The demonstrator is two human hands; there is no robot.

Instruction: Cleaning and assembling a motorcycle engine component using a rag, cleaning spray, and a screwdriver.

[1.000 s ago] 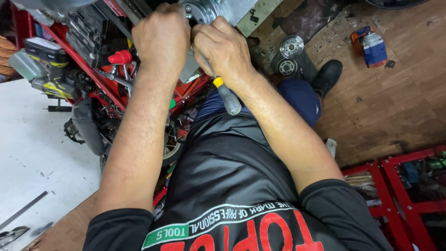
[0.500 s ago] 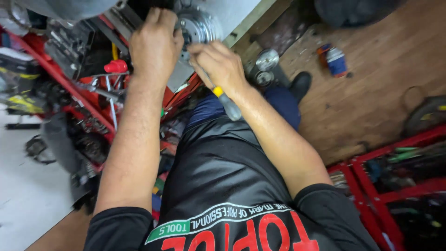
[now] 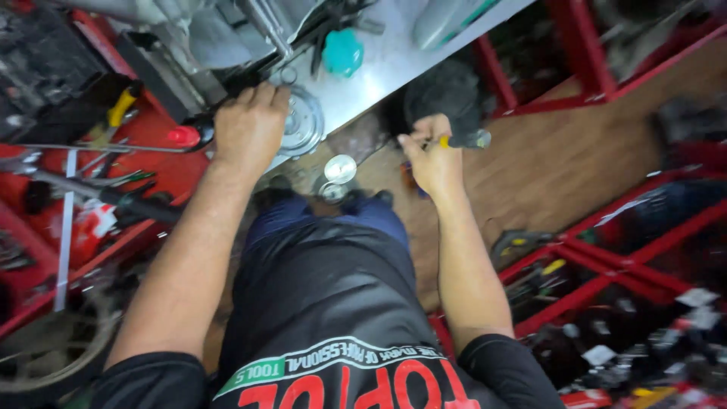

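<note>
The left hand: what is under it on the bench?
Under the left hand a round metal disc shows at the bench edge. The fingers cover its left part, so that part cannot be seen.

Black short-sleeve shirt, glossy fabric, sleeves ending above elbows. Large red letters across chest, green band with white lettering above them. Blue trousers beyond shirt hem. Dark shoes beyond trousers. Both forearms bare, left hand and right hand without gloves.

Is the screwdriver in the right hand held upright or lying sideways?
Sideways: the screwdriver lies about level in the right hand, its handle end pointing right.
</note>
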